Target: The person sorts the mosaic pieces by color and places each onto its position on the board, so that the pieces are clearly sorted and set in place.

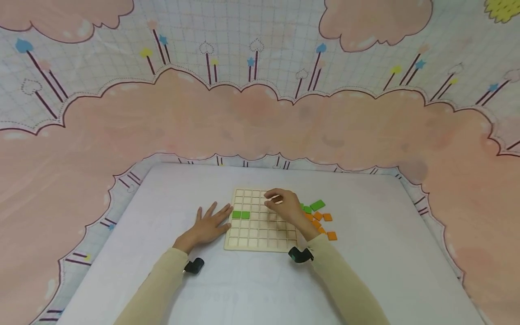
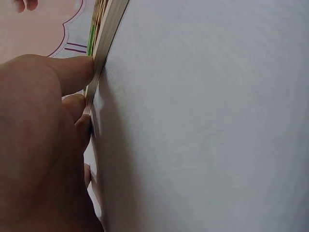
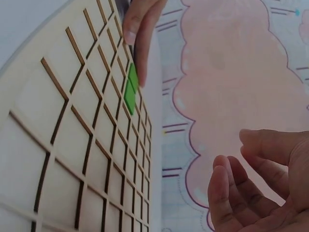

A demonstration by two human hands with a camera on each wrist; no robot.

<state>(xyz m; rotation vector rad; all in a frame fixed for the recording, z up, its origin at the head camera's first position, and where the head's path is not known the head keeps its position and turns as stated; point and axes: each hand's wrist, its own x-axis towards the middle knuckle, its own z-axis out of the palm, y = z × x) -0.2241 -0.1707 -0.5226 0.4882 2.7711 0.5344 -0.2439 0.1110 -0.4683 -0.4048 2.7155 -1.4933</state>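
Note:
A square wooden grid board (image 1: 255, 234) lies on the white table. Two green tiles (image 1: 241, 215) sit side by side in cells at its left edge. My left hand (image 1: 207, 227) rests beside that edge with fingers spread; in the left wrist view its thumb (image 2: 77, 72) presses the board's side (image 2: 104, 43). Above the board's right half hovers my right hand (image 1: 289, 207). Its fingers (image 3: 221, 191) are loosely bent, and the right wrist view shows a gap between them and the thumb, with nothing held.
Right of the board lie several loose orange tiles (image 1: 327, 217) and green tiles (image 1: 317, 205), partly hidden behind the right hand and wrist. A dark wrist camera (image 1: 300, 255) sits at the right cuff, another camera (image 1: 194, 266) at the left. A patterned cloth (image 1: 260, 122) hangs behind the table.

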